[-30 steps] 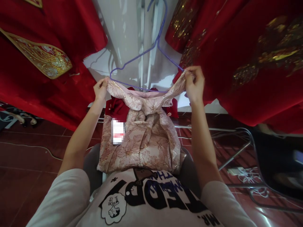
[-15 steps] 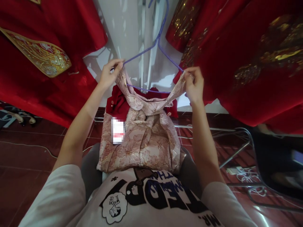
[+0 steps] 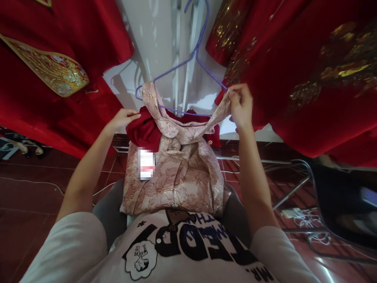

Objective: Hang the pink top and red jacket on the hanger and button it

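A pink-and-gold brocade dress (image 3: 176,181) lies across my lap, its straps looped over a purple wire hanger (image 3: 173,70). My left hand (image 3: 124,119) pinches the outer edge of the dark red sleeve (image 3: 143,127), pulling it out to the left. On that side the brocade strap (image 3: 149,94) hangs over the hanger arm without a hand on it. With fingers closed, my right hand (image 3: 242,105) grips the other strap (image 3: 221,108) at the hanger's right end and hides that tip. A white tag (image 3: 146,163), blurred out, rests on the dress below the red sleeve.
Red garments with gold embroidery hang at the left (image 3: 59,74) and right (image 3: 332,78). A chair with a metal frame (image 3: 309,173) stands at the right, near a bundle of white cable (image 3: 309,222). Shoes (image 3: 29,148) are on the far left, and red tiles (image 3: 26,212) cover the floor.
My left hand has let go of the left strap and moved down to the red sleeve, drawing it outward. The hanger's left end now shows. My right hand stays on its strap.
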Available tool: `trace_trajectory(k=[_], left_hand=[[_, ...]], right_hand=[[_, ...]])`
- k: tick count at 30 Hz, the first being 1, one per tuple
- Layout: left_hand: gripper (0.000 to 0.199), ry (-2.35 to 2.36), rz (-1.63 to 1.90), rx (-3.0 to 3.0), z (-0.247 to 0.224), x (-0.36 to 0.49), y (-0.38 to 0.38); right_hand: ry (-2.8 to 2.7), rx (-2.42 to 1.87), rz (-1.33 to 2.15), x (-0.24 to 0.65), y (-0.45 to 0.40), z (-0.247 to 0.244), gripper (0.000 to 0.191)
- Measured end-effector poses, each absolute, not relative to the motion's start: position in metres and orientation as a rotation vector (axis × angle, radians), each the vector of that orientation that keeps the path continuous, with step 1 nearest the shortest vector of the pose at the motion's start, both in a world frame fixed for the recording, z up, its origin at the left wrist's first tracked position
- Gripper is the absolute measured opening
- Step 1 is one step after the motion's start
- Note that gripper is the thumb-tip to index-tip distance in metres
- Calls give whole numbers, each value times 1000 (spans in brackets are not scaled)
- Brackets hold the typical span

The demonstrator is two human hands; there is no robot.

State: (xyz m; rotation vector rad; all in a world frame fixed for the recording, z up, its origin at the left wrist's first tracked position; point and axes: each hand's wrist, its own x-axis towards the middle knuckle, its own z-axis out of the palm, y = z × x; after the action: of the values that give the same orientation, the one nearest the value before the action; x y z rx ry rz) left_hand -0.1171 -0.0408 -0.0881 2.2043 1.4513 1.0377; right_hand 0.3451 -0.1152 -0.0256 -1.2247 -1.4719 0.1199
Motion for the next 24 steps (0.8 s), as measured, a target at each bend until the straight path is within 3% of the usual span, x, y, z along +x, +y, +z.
trace_trajectory(k=[2, 5, 8, 11, 15, 20, 24], left_hand=[[79, 1499, 1051, 2156, -58, -119, -28], [60, 1775, 1074, 2042, -7, -98, -14], [44, 2009, 1143, 2043, 39, -51, -18], [42, 1982, 1352, 2037, 65, 10, -43], [30, 1522, 1452, 2234, 60, 55, -72], [33, 1349, 1331, 2315, 40, 30, -47], [45, 1192, 1142, 2462, 33, 11, -19]], right_hand=[[-1476, -1217, 129, 345, -116, -26, 27], [-1489, -1241, 155, 344, -121, -27, 30], [-1512, -1240, 158, 344, -134, -26, 29], [-1547, -1235, 196, 343, -155, -17, 23], [-1583, -1187, 419, 349, -176, 0, 27], [-1446, -1159, 981, 355, -151, -3, 57], [-1682, -1212, 1097, 326, -102, -31, 40]])
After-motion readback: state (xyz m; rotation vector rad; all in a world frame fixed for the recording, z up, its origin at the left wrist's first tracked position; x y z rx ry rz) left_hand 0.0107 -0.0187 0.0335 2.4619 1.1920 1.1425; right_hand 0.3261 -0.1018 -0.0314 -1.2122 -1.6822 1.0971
